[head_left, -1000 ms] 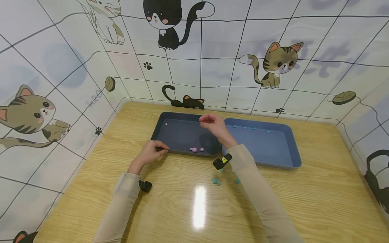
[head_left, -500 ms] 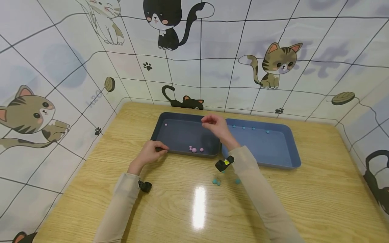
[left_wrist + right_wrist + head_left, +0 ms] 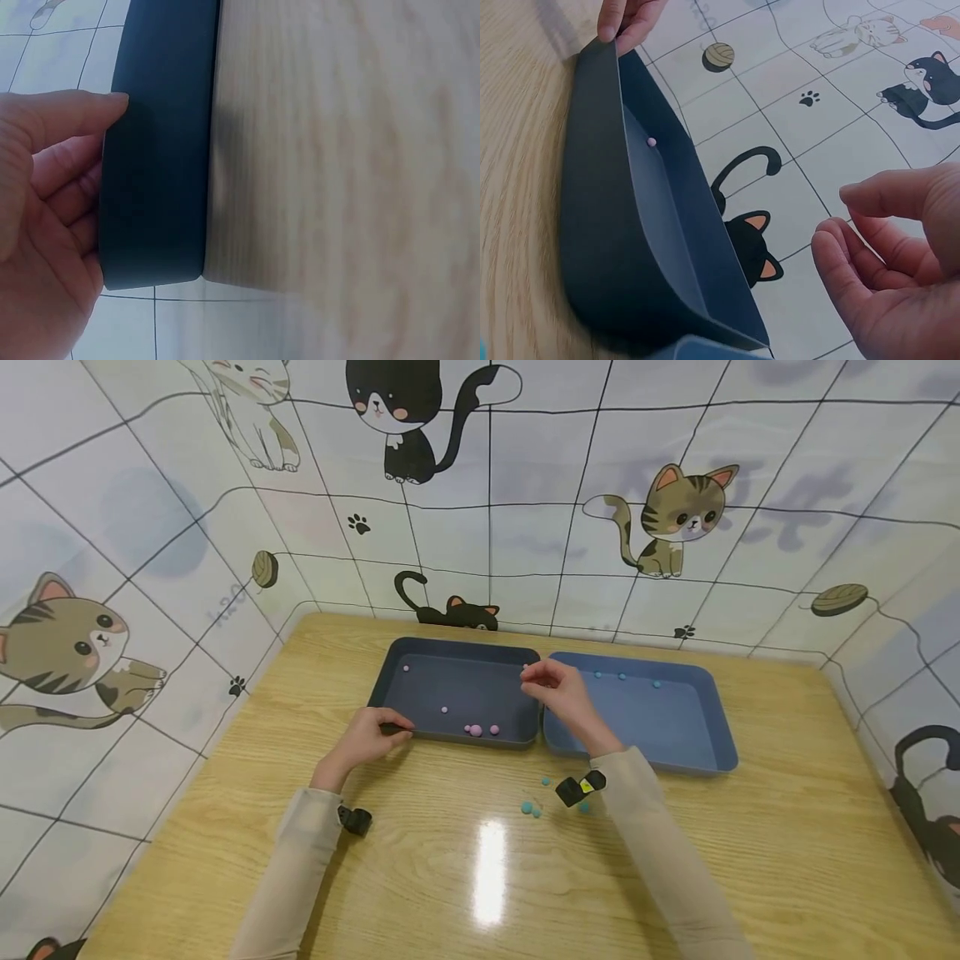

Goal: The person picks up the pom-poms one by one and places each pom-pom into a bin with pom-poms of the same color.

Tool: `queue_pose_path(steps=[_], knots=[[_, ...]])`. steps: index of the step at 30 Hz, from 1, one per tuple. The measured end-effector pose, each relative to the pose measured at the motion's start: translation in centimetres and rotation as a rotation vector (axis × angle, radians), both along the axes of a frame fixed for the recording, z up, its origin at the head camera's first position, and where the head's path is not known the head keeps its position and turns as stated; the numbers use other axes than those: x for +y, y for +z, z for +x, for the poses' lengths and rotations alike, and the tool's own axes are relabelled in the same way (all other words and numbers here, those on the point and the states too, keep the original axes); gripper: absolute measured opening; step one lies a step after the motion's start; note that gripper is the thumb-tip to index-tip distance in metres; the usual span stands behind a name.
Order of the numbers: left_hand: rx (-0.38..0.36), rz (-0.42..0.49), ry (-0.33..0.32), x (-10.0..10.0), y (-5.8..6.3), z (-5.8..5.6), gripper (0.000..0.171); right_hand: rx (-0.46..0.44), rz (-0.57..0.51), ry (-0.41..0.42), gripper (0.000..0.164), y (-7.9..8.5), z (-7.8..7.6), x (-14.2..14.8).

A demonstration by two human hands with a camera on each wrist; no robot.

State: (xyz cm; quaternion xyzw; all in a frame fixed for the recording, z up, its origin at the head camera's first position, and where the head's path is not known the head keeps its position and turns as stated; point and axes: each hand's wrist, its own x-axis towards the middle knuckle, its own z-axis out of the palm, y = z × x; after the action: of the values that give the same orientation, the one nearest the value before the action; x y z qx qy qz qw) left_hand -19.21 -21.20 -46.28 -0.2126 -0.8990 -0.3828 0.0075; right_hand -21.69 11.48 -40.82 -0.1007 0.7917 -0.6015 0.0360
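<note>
In the head view my left hand (image 3: 367,739) grips the near-left rim of the dark grey tray (image 3: 450,738). The left wrist view has the thumb over the tray's wall (image 3: 157,165) and the fingers beneath it. Above the right end of that tray hangs my right hand (image 3: 562,689), fingers loosely bent. A gap shows between its thumb (image 3: 885,193) and fingers in the right wrist view, with nothing seen in it. Several pink balls lie in the dark tray, including a larger one (image 3: 476,731), a small one (image 3: 444,710) and one (image 3: 406,668) near the far-left corner.
A blue tray (image 3: 637,718) stands against the dark tray's right side, with small turquoise balls (image 3: 622,677) along its back. More turquoise balls (image 3: 527,807) lie on the wooden table (image 3: 420,860) in front. A cat-patterned wall (image 3: 525,552) rises behind.
My right hand has shifted right and slightly nearer. One small pink ball has rolled away from the front cluster, to the left and back. Another shows beside the right fingertips. The left hand stays put.
</note>
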Motion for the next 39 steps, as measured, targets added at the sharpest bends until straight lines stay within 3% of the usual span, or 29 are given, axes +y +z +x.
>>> queue_pose_path(steps=[11,18,25,31,36,39], knots=[[0.019,0.055,-0.016,0.1,0.4,-0.1,0.009,0.073,0.044,0.007,0.017,-0.8,2.9,4.0],[0.073,0.101,-0.034,1.1,0.3,-0.1,0.008,0.132,0.12,0.02,0.016,-1.8,4.9,6.3],[0.129,0.165,-0.045,2.3,0.3,0.0,0.007,0.182,0.178,-0.02,0.012,0.0,7.2,7.9],[0.176,0.232,-0.042,3.5,0.8,0.2,0.007,0.248,0.282,-0.047,0.009,0.2,8.1,9.7],[0.241,0.262,-0.044,5.1,1.2,0.4,0.007,0.258,0.291,-0.049,0.01,-0.4,8.5,11.4],[0.281,0.281,-0.075,6.2,2.2,1.1,0.009,0.266,0.287,-0.044,0.011,-0.8,8.6,12.3]])
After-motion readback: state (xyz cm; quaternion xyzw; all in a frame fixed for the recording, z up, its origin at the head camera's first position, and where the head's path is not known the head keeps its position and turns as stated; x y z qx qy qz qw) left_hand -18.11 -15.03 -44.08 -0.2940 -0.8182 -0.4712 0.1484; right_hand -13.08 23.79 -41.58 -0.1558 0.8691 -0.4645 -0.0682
